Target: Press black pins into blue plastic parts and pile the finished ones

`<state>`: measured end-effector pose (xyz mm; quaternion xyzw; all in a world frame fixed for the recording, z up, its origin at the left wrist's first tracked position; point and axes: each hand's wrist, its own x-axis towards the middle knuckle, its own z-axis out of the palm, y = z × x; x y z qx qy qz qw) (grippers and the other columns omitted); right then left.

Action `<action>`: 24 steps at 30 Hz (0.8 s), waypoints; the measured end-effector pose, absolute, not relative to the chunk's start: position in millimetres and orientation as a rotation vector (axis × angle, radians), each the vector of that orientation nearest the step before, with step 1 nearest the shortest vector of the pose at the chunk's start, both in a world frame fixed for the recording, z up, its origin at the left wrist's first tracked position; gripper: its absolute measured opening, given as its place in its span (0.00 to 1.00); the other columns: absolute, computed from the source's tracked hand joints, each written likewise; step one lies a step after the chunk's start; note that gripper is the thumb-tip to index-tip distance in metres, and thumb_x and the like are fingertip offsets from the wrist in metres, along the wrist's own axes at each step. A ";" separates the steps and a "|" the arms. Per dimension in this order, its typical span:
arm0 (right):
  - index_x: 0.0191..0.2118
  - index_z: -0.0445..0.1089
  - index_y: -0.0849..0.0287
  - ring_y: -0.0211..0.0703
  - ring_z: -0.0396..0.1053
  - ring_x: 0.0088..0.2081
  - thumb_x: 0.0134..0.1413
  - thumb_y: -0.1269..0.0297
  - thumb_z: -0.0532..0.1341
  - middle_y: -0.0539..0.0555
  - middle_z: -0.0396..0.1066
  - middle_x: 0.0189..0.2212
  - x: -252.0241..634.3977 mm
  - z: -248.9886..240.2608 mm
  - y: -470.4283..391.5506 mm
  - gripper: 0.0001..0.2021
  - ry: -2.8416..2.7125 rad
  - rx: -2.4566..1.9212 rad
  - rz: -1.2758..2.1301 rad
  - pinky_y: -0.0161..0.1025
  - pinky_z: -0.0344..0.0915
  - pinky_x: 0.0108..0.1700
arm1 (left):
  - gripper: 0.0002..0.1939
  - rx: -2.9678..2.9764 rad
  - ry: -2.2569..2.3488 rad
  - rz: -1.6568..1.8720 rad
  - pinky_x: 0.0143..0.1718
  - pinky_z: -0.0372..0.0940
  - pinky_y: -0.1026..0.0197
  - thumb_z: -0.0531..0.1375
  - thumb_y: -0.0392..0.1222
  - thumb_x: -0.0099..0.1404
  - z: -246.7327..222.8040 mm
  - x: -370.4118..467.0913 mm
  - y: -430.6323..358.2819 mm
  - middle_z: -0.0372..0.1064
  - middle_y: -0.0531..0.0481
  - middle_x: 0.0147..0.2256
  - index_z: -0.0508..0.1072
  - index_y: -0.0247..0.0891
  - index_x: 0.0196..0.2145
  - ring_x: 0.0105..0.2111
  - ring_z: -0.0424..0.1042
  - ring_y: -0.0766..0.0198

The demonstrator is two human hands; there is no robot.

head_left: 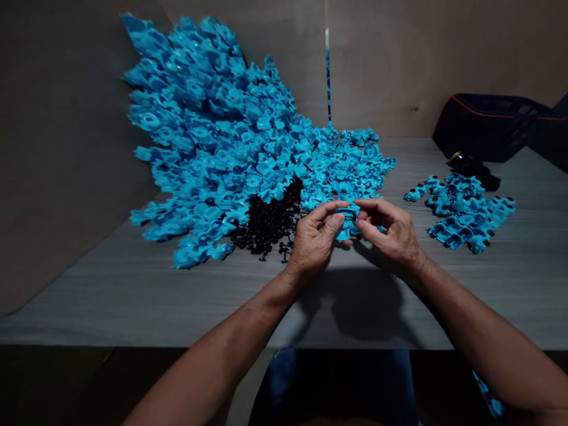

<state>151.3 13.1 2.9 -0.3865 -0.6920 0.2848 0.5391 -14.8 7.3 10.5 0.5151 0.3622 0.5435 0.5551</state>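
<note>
My left hand (315,236) grips a small blue plastic toy car body (344,228) between thumb and fingers, just above the table. A dark bar, apparently a black wheel axle, crosses the upper part of the body. At the piece's right edge my right hand (390,234) has its thumb and index finger curled in, with the tips against it. Left of my hands lies a heap of loose black wheel axles (268,228). Behind it rises a big pile of similar blue toy bodies (213,130). Fingers hide part of the held piece.
On the right lies a smaller group of blue toy bodies with black wheels (465,213). Behind it are a black object (474,168) and a dark bin with a red rim line (483,127). Wooden panels (399,65) close off the grey table (133,307) at back and left.
</note>
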 end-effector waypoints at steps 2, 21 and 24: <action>0.45 0.77 0.58 0.38 0.69 0.31 0.55 0.65 0.65 0.52 0.73 0.31 152.3 3.6 14.7 0.12 -1.656 -0.907 0.705 0.37 0.67 0.32 | 0.20 1.252 0.872 1.291 0.26 0.75 0.66 0.69 0.52 0.60 10.3 -15.1 6.8 0.78 0.45 0.40 0.78 0.36 0.44 0.32 0.78 0.62; 0.44 0.74 0.57 0.36 0.70 0.31 0.51 0.60 0.69 0.49 0.72 0.31 149.7 -1.2 18.9 0.14 -1.453 -0.834 1.017 0.35 0.68 0.31 | 0.23 1.063 0.824 1.269 0.28 0.78 0.59 0.70 0.52 0.59 -0.6 -14.6 13.5 0.77 0.47 0.37 0.75 0.37 0.47 0.30 0.77 0.63; 0.44 0.76 0.56 0.37 0.70 0.32 0.53 0.66 0.67 0.50 0.72 0.32 152.0 -0.1 18.2 0.11 -1.522 -0.849 0.809 0.36 0.67 0.33 | 0.23 1.035 0.808 1.275 0.29 0.78 0.59 0.71 0.52 0.57 -2.3 -15.5 15.2 0.75 0.48 0.38 0.75 0.38 0.47 0.31 0.76 0.64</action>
